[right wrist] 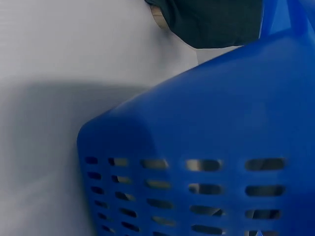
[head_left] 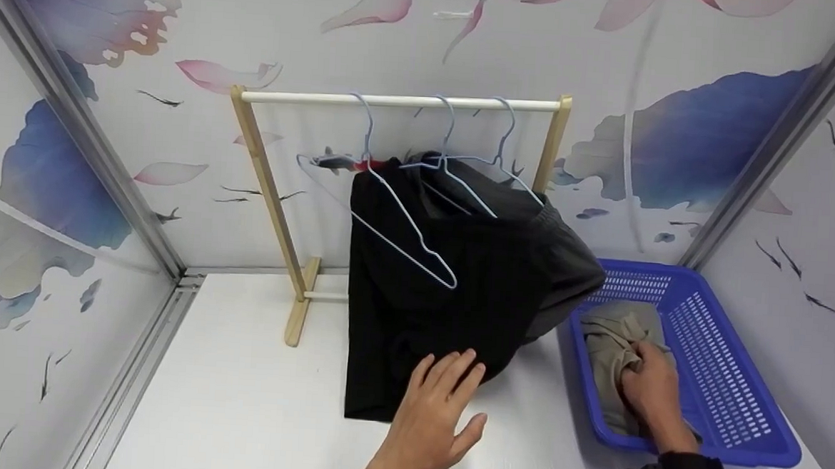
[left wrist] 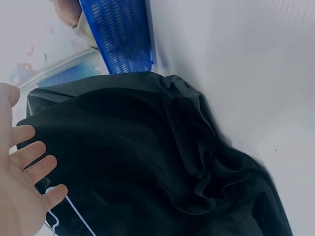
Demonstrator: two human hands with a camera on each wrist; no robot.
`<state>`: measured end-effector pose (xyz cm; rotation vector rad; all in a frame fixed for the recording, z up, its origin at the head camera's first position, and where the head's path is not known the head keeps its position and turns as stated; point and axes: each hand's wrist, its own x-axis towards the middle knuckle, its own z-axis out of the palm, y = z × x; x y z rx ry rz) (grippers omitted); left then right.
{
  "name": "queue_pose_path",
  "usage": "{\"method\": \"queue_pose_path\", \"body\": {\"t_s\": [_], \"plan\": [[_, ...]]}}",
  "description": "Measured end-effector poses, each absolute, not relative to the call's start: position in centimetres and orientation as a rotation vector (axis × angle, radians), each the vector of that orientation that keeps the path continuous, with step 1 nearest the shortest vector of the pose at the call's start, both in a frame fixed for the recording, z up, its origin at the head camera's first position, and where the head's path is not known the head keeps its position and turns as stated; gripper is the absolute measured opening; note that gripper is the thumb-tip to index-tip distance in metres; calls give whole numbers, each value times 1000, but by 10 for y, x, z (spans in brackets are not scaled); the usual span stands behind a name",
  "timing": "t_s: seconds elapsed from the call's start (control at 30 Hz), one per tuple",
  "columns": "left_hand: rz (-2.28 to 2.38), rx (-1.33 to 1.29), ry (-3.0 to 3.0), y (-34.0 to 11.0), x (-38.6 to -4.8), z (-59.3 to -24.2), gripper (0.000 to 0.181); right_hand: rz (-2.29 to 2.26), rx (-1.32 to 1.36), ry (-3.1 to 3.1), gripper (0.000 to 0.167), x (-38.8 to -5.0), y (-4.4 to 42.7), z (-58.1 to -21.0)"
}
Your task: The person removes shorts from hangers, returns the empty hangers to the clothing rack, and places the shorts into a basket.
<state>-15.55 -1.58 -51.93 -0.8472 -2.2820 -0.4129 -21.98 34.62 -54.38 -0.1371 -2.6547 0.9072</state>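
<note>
Inside the blue basket [head_left: 736,351], my right hand [head_left: 652,390] grips a crumpled khaki garment [head_left: 608,352]. My left hand [head_left: 429,421] is spread with relaxed fingers in front of the black garment [head_left: 449,315] hanging on the rack; whether it touches the cloth I cannot tell. In the left wrist view the left hand [left wrist: 22,182] holds nothing, beside the black cloth [left wrist: 113,142]. A light-blue hanger [head_left: 406,252] hangs at an angle in front of the black garment. The right wrist view is mostly basket wall [right wrist: 206,108], and the right hand is hidden there.
The wooden rack's white rail [head_left: 296,98] carries several light-blue hangers. A dark grey garment [head_left: 566,264] hangs behind the black one, its edge near the basket. White table [head_left: 245,383] lies left of the rack, with patterned walls around it.
</note>
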Motion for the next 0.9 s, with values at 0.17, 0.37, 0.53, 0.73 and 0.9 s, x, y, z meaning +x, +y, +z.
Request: {"method": "queue_pose_path", "body": {"t_s": [0.17,0.37,0.53,0.73,0.9], "plan": [[-414,-843,-2289,-17,-156,-518,52,901,-109,-2716,13,-218,348,-537],[-416,-828,-2293,-23,-158,-515,53,873,-54,-2789,28,-213,346,-518],[-422,-827,-2307,-29,-159,-514,52,833,23,-2833,43,-210,338,-497],[-410,-821,-2296,-36,-161,-510,53,800,114,-2824,34,-207,329,-475],[-414,-814,-2288,-42,-163,-506,54,790,186,-2765,23,-206,323,-464]]}}
